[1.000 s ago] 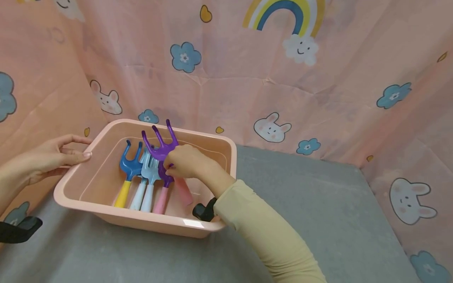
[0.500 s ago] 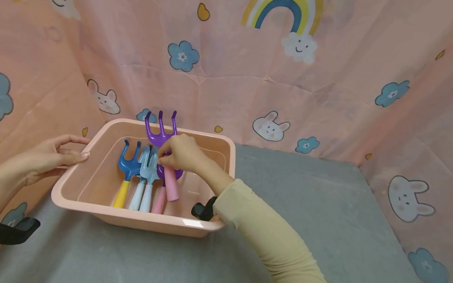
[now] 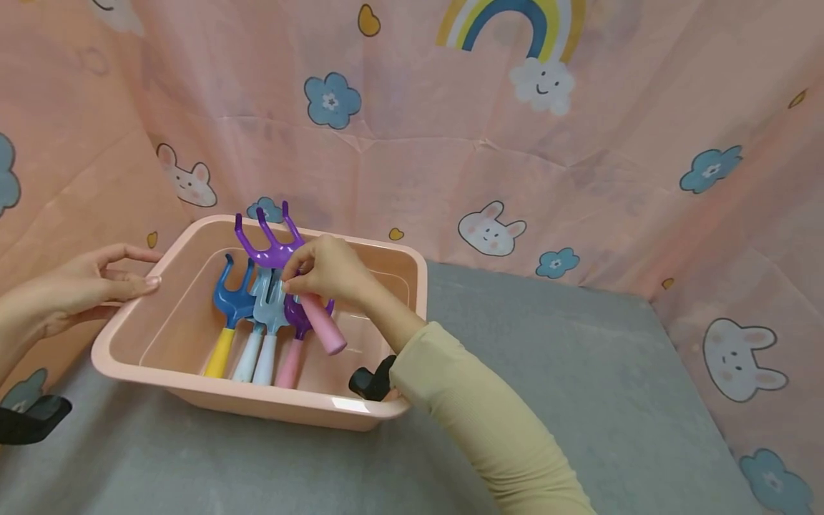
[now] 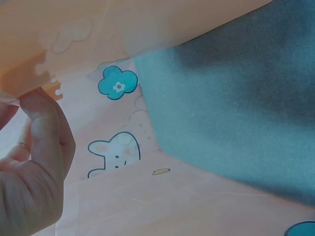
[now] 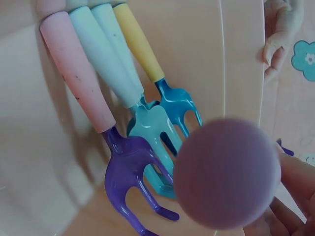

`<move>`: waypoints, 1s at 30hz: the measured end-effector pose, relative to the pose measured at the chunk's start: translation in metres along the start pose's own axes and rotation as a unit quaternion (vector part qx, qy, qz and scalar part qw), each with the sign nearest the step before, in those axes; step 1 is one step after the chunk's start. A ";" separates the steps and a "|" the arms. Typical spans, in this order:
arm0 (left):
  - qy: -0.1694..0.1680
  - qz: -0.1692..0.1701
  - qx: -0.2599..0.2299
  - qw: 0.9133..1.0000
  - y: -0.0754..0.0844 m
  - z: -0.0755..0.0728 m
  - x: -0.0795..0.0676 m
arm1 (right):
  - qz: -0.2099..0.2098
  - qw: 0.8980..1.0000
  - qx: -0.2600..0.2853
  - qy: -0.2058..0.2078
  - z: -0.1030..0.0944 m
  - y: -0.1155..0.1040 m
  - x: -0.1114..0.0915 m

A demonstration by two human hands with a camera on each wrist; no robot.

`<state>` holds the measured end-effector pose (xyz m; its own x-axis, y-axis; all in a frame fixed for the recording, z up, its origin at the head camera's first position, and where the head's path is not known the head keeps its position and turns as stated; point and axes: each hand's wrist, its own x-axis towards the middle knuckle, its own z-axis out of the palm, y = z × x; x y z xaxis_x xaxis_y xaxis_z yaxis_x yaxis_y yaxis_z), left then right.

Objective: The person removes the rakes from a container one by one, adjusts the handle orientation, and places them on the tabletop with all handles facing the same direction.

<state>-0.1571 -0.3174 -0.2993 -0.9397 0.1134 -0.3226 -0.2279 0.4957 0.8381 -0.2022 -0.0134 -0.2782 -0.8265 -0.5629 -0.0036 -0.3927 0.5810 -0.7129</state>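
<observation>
My right hand [image 3: 337, 272] pinches a purple hand rake [image 3: 270, 254] near the top of its pink handle, above the pink plastic basin [image 3: 257, 395]. The rake's three tines point up past the far rim; its handle end [image 5: 226, 172] looms blurred in the right wrist view. Below it in the basin lie a second purple hand rake [image 5: 125, 167] with a pink handle, two overlapping light blue garden forks [image 3: 270, 315] and a blue hand rake [image 3: 233, 300] with a yellow handle. At the basin's left rim, my left hand [image 3: 90, 290] grips the edge between thumb and fingers.
The basin stands on a grey table surface [image 3: 547, 372]. A pink printed cloth [image 3: 412, 107] with rabbits, flowers and a rainbow rises behind and at both sides. Black parts of wrist mounts [image 3: 370, 383] show near each wrist.
My right hand has raised the purple rake slightly, and its tines have swung left over the light blue forks. The left hand stays at the rim.
</observation>
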 end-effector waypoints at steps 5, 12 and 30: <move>-0.005 -0.003 -0.014 1.000 0.001 0.000 0.001 | 0.028 0.995 0.084 0.041 -0.001 0.003 -0.001; 0.000 -0.003 -0.007 1.000 0.001 0.002 0.002 | 0.124 0.976 0.138 0.113 -0.006 0.004 -0.001; -0.006 -0.001 -0.013 1.000 -0.002 -0.001 0.001 | 0.215 0.919 0.321 0.073 -0.034 0.006 -0.004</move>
<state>-0.1582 -0.3194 -0.3013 -0.9363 0.1226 -0.3290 -0.2363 0.4732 0.8487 -0.2149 0.0126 -0.2587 -0.9131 -0.2504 -0.3218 0.2639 0.2388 -0.9345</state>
